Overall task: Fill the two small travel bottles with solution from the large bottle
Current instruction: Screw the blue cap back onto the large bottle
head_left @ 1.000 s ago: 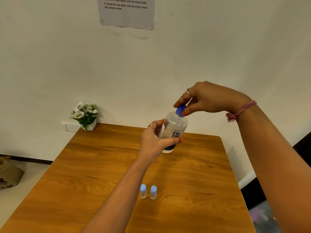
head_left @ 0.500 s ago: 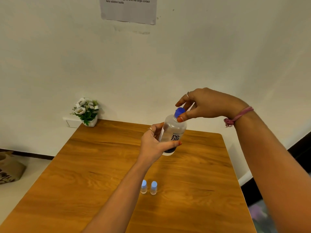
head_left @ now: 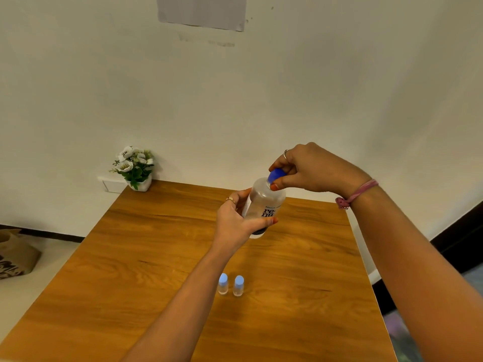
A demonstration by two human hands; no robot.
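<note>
Nearest, two small bottles stand upright on the wooden table (head_left: 130, 270), side by side and just apart: the left small bottle (head_left: 223, 284) and the right small bottle (head_left: 238, 286). Both have clear bodies and pale blue caps in place. Whether either holds liquid cannot be told at this size.

Further out, above the middle of the table, the large bottle (head_left: 264, 205) is held off the surface, tilted slightly to the right. Its body is translucent with dark lettering; the fill level cannot be read. The left hand (head_left: 236, 222) is wrapped around its lower half, thumb across the front. The right hand (head_left: 311, 169) pinches the dark blue cap (head_left: 275, 176) between thumb and fingers; the cap sits on the neck.

At the far left corner stands a small white pot of white flowers (head_left: 134, 167). On the wall behind hangs a sheet of paper (head_left: 201, 11).
</note>
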